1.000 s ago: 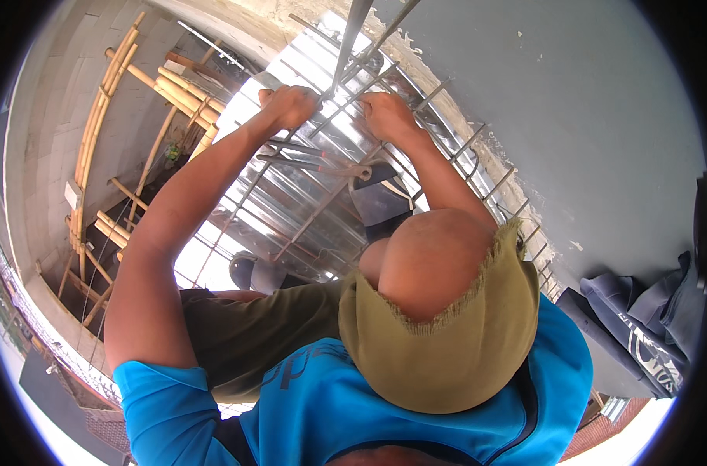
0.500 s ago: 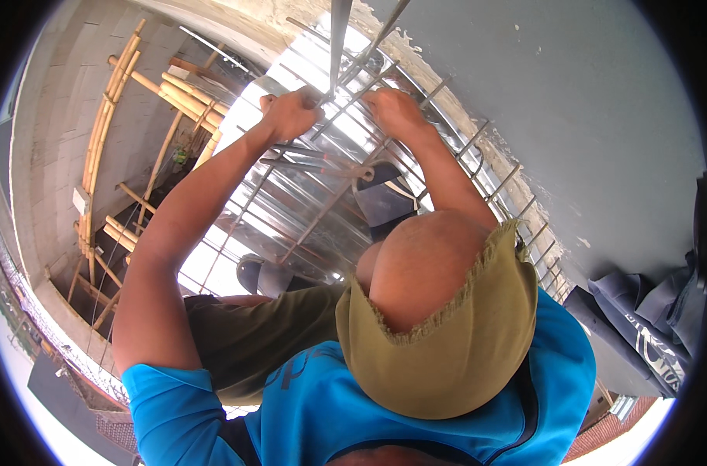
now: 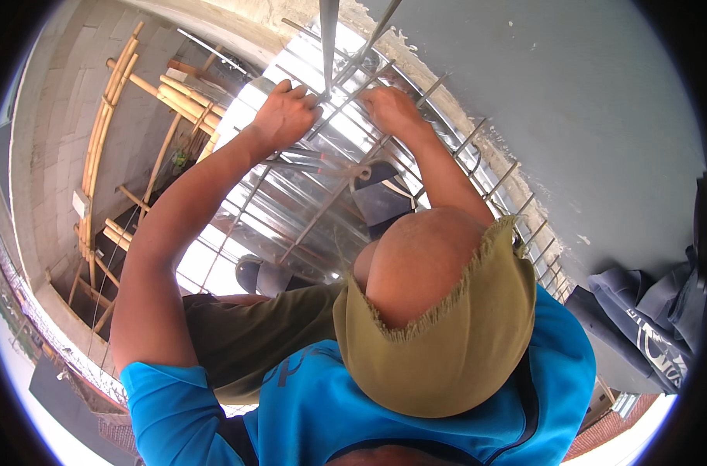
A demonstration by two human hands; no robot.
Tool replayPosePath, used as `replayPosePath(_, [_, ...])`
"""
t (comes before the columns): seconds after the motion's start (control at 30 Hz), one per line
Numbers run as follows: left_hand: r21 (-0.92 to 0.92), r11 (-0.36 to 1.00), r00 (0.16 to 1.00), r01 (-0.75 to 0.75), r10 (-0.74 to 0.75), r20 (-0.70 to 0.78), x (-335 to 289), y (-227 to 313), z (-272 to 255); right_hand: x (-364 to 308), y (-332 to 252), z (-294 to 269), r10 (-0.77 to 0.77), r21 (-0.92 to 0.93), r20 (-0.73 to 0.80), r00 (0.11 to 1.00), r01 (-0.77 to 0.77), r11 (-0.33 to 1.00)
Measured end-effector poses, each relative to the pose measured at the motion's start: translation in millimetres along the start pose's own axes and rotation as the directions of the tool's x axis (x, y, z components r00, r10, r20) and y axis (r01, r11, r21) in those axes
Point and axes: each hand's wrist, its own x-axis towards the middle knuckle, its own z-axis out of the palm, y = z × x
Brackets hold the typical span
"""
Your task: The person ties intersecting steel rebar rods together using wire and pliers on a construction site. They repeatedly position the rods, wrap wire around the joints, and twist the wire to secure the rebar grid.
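Observation:
Both my hands work over a grid of steel rebar [image 3: 311, 231] that lies above shiny metal sheeting [image 3: 280, 206]. My left hand [image 3: 285, 116] is curled beside the crossing of the bars, next to a thick upright bar [image 3: 329, 46]; its fingertips are hidden behind the knuckles. Just right of that bar, my right hand [image 3: 394, 110] has its fingers pinched together at the rebar. Anything between the fingers of either hand is too small or too hidden to make out. Nearer to me, a slim bundle with a looped end [image 3: 360, 172] rests across the bars.
My sandalled feet [image 3: 381, 194] stand on the grid, my bent knee [image 3: 423, 264] close below my right forearm. A grey wall [image 3: 571, 101] runs along the right, with dark cloth [image 3: 641, 303] beside it. Bamboo poles [image 3: 109, 140] and a block wall [image 3: 58, 132] are at left.
My left hand has turned and its knuckles have lifted slightly, staying beside the bar crossing. My right hand has barely moved. The view has shifted a little.

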Motion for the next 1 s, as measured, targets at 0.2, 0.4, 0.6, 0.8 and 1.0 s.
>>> replayPosePath(0.2, [0.124, 0.992, 0.982, 0.025, -0.047, 0.183, 17, 11, 5, 1, -2, -4, 0.013, 0.048, 0.021, 1.000, -0.014, 0.999])
replayPosePath(0.4, [0.143, 0.989, 0.998, -0.046, 0.052, -0.038, 6, 9, 12, -5, -14, -12, 0.154, 0.120, 0.038, 0.987, -0.157, 0.980])
replayPosePath(0.6, [-0.107, 0.979, 0.979, 0.173, -0.182, -0.090, 2, 12, 3, -6, -9, -4, 0.102, 0.142, -0.069, 0.992, -0.092, 0.986])
replayPosePath(0.8, [-0.601, 0.599, 0.774, 0.528, -0.631, 0.051, -15, 23, 6, -7, 8, 17, -0.071, 0.031, -0.231, 0.970, 0.080, 0.996])
replayPosePath(1.0, [-0.712, 0.197, 0.629, 0.674, -0.659, 0.414, 11, 16, 1, -8, 13, 26, -0.112, -0.012, -0.264, 0.958, 0.112, 0.994])
